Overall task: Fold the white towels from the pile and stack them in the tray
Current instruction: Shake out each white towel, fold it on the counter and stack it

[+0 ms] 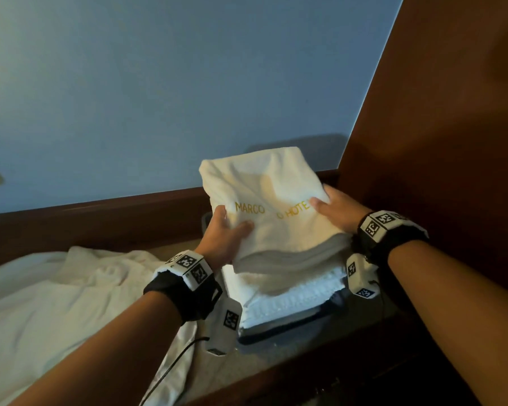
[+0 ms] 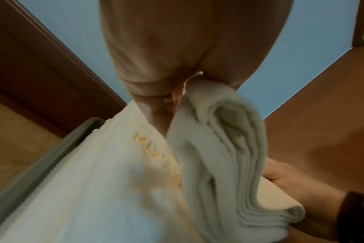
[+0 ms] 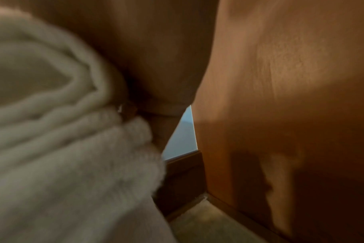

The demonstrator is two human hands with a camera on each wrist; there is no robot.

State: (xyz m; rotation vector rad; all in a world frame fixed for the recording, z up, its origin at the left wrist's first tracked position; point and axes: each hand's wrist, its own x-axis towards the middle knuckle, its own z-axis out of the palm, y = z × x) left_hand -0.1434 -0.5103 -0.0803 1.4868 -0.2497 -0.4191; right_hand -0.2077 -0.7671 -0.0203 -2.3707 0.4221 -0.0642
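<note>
A folded white towel (image 1: 272, 209) with gold lettering is held tilted above the stack of folded towels (image 1: 288, 297) in the dark tray (image 1: 291, 328). My left hand (image 1: 226, 232) grips its left edge, thumb on top. My right hand (image 1: 336, 210) grips its right edge, thumb on top. In the left wrist view the folded towel (image 2: 224, 157) hangs in layers from my left hand (image 2: 168, 92), over the top stacked towel (image 2: 89, 180) and the tray's grey rim (image 2: 41, 166). The right wrist view shows my right hand (image 3: 156, 70) against the towel's folds (image 3: 58, 139).
A pile of unfolded white towels (image 1: 71, 300) lies to the left on the counter (image 1: 264, 361). A dark wooden panel (image 1: 440, 136) rises close on the right of the tray. A blue wall (image 1: 173, 92) and a wooden ledge (image 1: 100, 218) lie behind.
</note>
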